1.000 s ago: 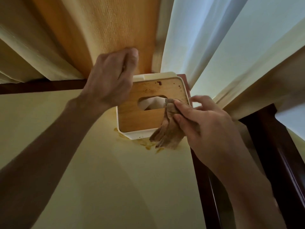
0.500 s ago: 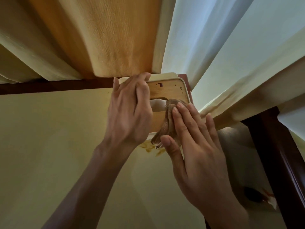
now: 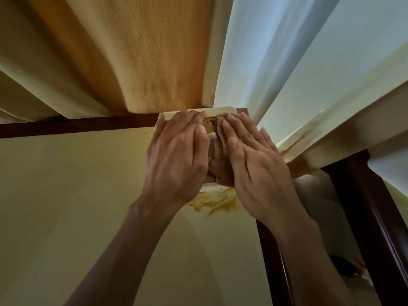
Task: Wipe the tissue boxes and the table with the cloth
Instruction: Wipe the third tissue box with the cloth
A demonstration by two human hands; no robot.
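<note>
The curtains [image 3: 154, 51] hung across the upper half of the view, an orange-tan panel at the middle and pale panels [image 3: 309, 62] to the right, all reaching down to the far edge of the surface [image 3: 66, 195]. The surface was pale yellow-green with a dark wooden rim [image 3: 77, 127], and the tissue box [image 3: 217, 111] stood at its far right corner, against the curtains. The left hand [image 3: 176, 157] lay over the left part of the box lid, its fingers [image 3: 189, 120] curled over the far edge and gripping the box. The right hand [image 3: 256, 164] lay flat with fingers [image 3: 231, 133] extended, pressing the brown cloth [image 3: 218, 157] onto the wooden lid. A yellow-brown stain [image 3: 216, 203] marked the surface just beside the near edge of the box.
</note>
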